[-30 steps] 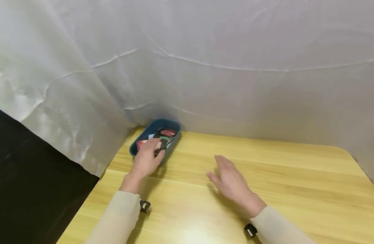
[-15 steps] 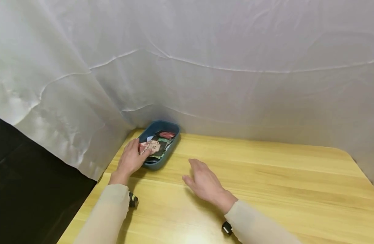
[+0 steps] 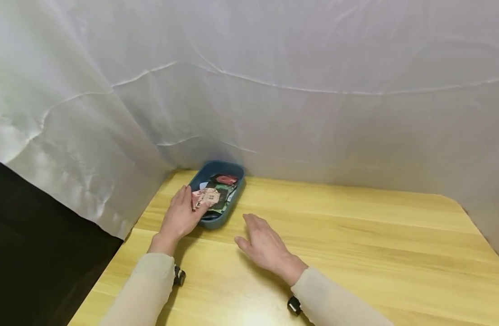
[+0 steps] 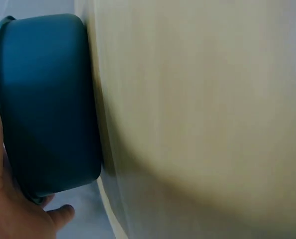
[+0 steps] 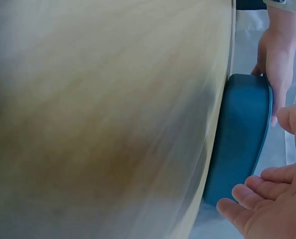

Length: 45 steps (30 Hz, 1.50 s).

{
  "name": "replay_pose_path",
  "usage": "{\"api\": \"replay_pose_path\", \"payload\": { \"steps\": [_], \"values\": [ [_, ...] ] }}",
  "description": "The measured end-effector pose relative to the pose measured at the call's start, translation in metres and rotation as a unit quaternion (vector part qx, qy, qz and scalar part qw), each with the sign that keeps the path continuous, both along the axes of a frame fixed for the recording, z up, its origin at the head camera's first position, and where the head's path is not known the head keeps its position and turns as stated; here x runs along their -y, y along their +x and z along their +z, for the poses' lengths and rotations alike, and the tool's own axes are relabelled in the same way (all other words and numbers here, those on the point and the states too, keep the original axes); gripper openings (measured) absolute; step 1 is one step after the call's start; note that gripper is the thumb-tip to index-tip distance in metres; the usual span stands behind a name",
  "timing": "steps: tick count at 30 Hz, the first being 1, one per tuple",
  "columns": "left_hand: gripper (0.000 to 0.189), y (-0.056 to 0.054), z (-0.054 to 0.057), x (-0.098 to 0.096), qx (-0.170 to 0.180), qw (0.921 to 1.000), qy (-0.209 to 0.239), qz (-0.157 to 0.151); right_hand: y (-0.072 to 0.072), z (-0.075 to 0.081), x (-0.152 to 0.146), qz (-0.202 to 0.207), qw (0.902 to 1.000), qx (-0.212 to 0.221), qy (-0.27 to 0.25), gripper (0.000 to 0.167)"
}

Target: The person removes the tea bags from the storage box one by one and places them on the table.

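In the head view, the blue box point(image 3: 216, 223) sits at the far left corner of the counter point(image 3: 355, 244), flat patterned pieces point(image 3: 211, 198) inside. The left hand point(image 3: 179, 218) grips its near-left rim, thumb over the top, fingers down outside! The right hand point(image 3: 265, 244) waits near the box, fingers extended, holding nothing. Left wrist: the hand meets the rim. Right wrist: thumb apart from loosely straight fingers, the box just beyond.
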<state>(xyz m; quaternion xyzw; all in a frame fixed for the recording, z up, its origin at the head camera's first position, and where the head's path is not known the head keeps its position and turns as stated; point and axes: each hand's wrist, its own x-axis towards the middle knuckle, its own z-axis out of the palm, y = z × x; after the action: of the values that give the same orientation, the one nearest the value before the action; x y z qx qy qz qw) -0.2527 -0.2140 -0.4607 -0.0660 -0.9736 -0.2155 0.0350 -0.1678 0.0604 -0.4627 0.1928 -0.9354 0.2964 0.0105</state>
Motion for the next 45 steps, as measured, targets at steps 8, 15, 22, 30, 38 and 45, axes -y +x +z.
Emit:
{"api": "replay_pose_path", "payload": {
  "steps": [8, 15, 22, 30, 38, 45],
  "values": [
    [0.105, 0.024, 0.006, -0.041, -0.015, 0.9987, -0.029, -0.040, -0.005, 0.005, 0.001, -0.018, 0.9994, -0.029, -0.012, 0.081],
    [0.104, 0.050, 0.011, -0.077, -0.033, 0.9952, -0.058, -0.071, 0.002, 0.009, -0.008, -0.055, 0.9977, -0.039, 0.004, 0.087],
    [0.106, 0.071, 0.013, -0.100, -0.039, 0.9956, -0.030, -0.080, 0.015, 0.009, -0.031, -0.068, 0.9949, -0.061, 0.042, 0.093],
    [0.110, 0.078, 0.013, -0.109, -0.065, 0.9942, 0.006, -0.085, 0.028, 0.009, -0.054, -0.063, 0.9939, -0.061, 0.068, 0.093],
    [0.100, 0.060, 0.015, -0.102, -0.046, 0.9914, 0.031, -0.118, 0.031, 0.009, -0.070, -0.056, 0.9941, -0.054, 0.076, 0.093],
    [0.097, 0.050, 0.016, -0.096, -0.011, 0.9879, 0.032, -0.151, 0.035, 0.010, -0.080, -0.050, 0.9954, -0.041, 0.070, 0.093]
  ]
}}
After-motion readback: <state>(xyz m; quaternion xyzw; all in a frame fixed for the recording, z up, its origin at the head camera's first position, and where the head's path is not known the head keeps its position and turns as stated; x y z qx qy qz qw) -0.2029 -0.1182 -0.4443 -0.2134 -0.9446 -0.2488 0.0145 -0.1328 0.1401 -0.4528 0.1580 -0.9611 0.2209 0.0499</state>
